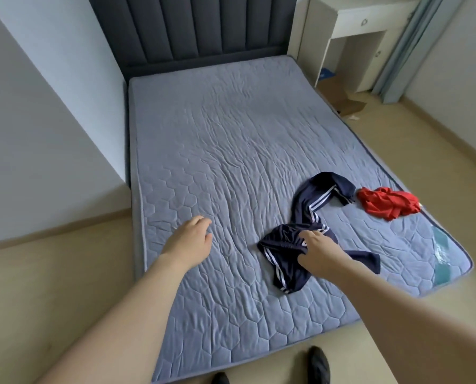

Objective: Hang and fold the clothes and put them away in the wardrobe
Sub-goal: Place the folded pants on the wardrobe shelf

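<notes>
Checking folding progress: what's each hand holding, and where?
Right hand grips the navy striped trousers at their bunched near end; left hand holds nothing.

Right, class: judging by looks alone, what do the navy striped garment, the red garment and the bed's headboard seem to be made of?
Navy striped garment: probably smooth synthetic sportswear knit; it drapes limply with a slight sheen.
Red garment: thin, soft fabric, crumpled into fine folds; fibre unclear.
Headboard: matte woven upholstery over padding, shown by its puffed vertical channels.

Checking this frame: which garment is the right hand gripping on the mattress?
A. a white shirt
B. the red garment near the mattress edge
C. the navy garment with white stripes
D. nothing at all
C: the right hand has its fingers curled into the navy striped garment, while the red garment lies apart, untouched, and the left hand holds nothing.
</notes>
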{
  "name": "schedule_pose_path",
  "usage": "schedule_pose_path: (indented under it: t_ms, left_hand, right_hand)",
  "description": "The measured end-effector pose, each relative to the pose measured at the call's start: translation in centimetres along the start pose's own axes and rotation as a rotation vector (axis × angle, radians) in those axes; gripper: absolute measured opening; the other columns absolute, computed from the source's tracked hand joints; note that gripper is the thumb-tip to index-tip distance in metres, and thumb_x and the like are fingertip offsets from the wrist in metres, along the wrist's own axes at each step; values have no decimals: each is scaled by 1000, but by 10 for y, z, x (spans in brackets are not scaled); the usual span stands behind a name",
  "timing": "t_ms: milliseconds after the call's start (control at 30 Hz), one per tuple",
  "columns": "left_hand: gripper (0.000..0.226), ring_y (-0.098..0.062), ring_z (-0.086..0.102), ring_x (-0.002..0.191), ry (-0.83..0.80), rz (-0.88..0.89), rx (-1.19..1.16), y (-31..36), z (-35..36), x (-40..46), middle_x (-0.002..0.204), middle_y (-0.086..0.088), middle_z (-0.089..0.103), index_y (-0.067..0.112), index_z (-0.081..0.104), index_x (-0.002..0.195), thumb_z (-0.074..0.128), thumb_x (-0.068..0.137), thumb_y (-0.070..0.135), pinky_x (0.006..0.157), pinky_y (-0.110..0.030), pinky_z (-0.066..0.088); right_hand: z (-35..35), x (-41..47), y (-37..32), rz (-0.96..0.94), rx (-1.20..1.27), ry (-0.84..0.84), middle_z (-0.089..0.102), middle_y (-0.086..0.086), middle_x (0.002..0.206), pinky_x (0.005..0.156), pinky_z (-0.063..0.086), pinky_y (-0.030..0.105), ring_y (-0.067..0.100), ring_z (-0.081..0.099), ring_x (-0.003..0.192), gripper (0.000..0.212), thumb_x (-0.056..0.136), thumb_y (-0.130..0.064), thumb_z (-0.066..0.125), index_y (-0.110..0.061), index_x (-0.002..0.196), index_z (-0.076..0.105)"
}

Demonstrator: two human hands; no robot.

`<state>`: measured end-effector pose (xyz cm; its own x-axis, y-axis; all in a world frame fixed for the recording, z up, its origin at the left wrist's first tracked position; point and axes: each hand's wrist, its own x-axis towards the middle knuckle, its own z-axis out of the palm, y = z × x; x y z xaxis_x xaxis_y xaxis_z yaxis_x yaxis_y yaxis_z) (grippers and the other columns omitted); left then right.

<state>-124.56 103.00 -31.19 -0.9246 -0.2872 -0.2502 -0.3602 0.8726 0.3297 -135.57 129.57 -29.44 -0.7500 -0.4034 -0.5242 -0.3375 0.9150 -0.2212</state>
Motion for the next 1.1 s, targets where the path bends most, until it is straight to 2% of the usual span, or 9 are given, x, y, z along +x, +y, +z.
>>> schedule_pose_path:
  t_ms: [133,267,467,600,700,800,900,1033,1100]
  left_hand:
    - [38,-22,46,123,-96,-32,9,51,67,61,141,1,44,14,47,134,39,99,23,99,-32,39]
    - [38,-20,44,126,-179,-52,17,87,132,121,142,2,44,16,48,134,40,97,21,102,-30,36]
    - [39,-22,41,127,-318,-28,49,110,270,224,139,3,46,19,48,133,40,95,18,106,-33,34]
    - [46,-22,35,132,-376,29,112,104,360,280,144,3,41,22,40,139,41,93,16,111,-36,29]
    - [56,-24,22,140,-414,-13,190,89,426,310,151,1,30,27,26,147,45,94,30,117,-43,17]
    - [47,-27,33,132,-339,-58,256,85,471,327,140,-1,41,27,34,140,45,95,34,116,-47,16]
    - [34,-28,43,118,-218,-81,293,86,484,336,123,-3,50,23,46,126,41,94,13,114,-44,21]
    - [38,-27,49,112,-179,-53,249,98,456,326,114,-4,54,18,49,115,37,85,-1,111,-39,27]
    - [30,-29,56,102,-192,-70,153,106,424,317,101,-6,61,16,46,106,36,86,-3,99,-38,38]
  right_hand:
    - [17,71,83,42,-7,-91,50,7,122,82,43,32,28,51,108,33,83,-19,51,-12,115,49]
    - [40,139,150,68,14,-131,53,6,117,75,39,31,30,52,107,27,84,-23,51,-13,109,49]
    - [126,257,203,75,-30,-240,49,7,123,87,39,36,31,49,115,29,87,-23,48,-11,113,44]
    - [200,312,217,143,-85,-150,45,4,125,92,37,38,28,45,118,35,89,-31,47,-16,120,39]
    - [255,344,230,229,-109,-45,43,3,123,90,38,39,27,46,114,38,91,-34,44,-18,124,37]
    - [284,370,248,184,-148,52,51,6,112,79,41,40,31,53,102,33,90,-32,51,-13,116,46]
    - [280,388,258,104,-165,63,56,6,103,68,39,37,31,59,94,18,91,-20,50,-12,107,46]
    - [247,389,256,53,-52,0,57,7,104,64,36,34,32,58,95,18,88,-5,37,-13,105,39]
    - [216,379,244,53,9,-2,60,9,100,63,35,33,31,57,89,10,89,-9,38,-14,98,39]
